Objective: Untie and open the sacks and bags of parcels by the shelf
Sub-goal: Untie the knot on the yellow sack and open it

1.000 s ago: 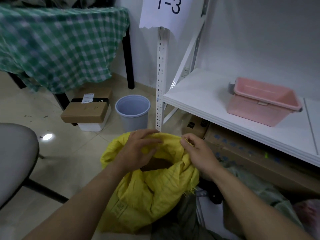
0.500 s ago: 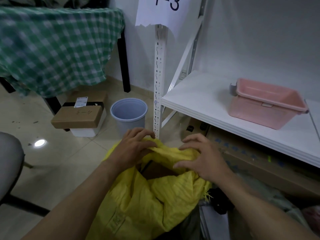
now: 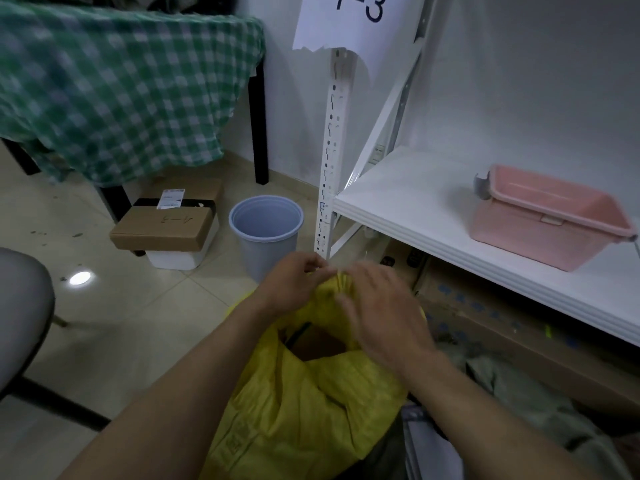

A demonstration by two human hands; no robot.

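Left hand pinches the yellow sack at its bunched top. Right hand lies over that top, blurred; I cannot tell its grip.

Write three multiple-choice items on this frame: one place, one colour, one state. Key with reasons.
1. The pink tub stands: A) on the floor B) on the white shelf C) on the chair.
2. The sack under the hands is: A) yellow B) blue C) red.
3. The sack's mouth is: A) tied fully shut B) partly open C) turned inside out.
Key: 1 B, it rests on the shelf board. 2 A, its woven fabric is plainly yellow. 3 B, an opening shows below its gathered top.
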